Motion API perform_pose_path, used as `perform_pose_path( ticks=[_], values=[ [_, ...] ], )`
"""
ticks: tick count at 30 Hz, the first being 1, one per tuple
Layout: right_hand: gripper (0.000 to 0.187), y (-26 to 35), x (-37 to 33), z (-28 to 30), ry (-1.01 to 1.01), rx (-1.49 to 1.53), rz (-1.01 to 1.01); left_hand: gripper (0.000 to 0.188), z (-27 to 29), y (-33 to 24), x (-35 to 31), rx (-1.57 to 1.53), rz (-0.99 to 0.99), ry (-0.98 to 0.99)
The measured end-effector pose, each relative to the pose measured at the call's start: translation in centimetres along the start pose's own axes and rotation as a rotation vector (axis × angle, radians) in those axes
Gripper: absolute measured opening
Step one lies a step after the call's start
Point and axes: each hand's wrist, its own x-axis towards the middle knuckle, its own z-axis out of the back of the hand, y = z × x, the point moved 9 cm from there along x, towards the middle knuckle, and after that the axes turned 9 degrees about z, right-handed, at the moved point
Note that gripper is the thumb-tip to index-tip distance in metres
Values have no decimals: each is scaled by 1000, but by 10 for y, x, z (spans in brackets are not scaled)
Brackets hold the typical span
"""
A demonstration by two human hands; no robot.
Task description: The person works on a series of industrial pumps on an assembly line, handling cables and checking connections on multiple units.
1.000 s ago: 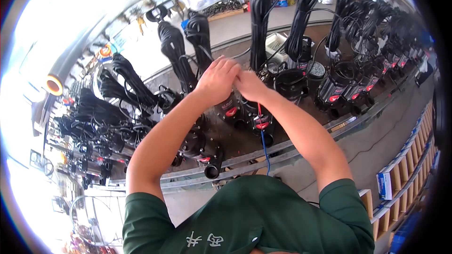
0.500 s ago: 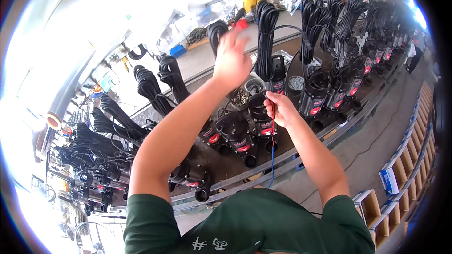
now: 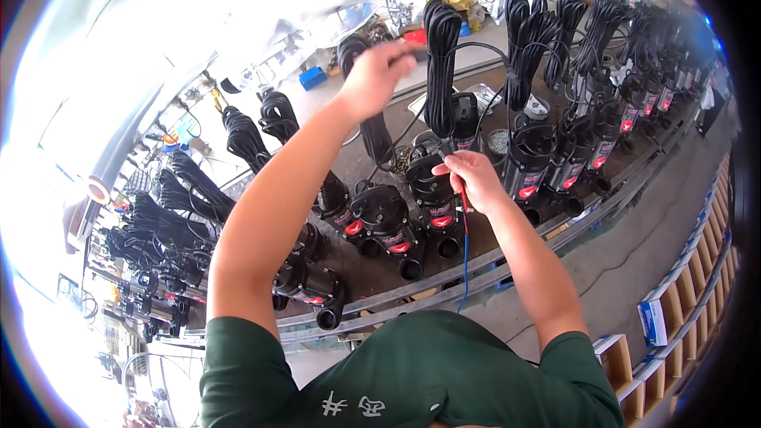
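Observation:
My left hand is raised in front of a bundled black cable and is blurred at the fingers. A dark object shows by its fingertips; whether it is gripped I cannot tell. Closer to me, my right hand is closed around the upper end of a thin red and blue wire, which hangs down toward my shirt. Just beyond the right hand stands a black pump with a red label. Another bundled black cable rises upright behind it.
Rows of similar black pumps with cable bundles fill the curved bench. Tubs of small metal parts stand among them. A blue box lies farther back. Open cardboard boxes line the right side.
My left hand has shifted slightly left and down relative to the view. The right hand still grips the wire, near the same pump. The view has moved a little.

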Motion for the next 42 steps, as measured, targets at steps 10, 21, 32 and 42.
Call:
perform_pose_path(
  ticks=[10,21,32,42],
  values=[
    [28,44,28,-26,187,-151,197,36,-53,16,-74,-77,63,449],
    [17,39,31,-20,227,-129,162,34,-52,7,-77,227,-65,289],
    [22,37,32,-34,283,-65,120,42,-76,-25,-97,767,-222,373],
    [27,12,46,-30,308,-29,49,31,-84,12,-87,589,-135,258]
  ],
)
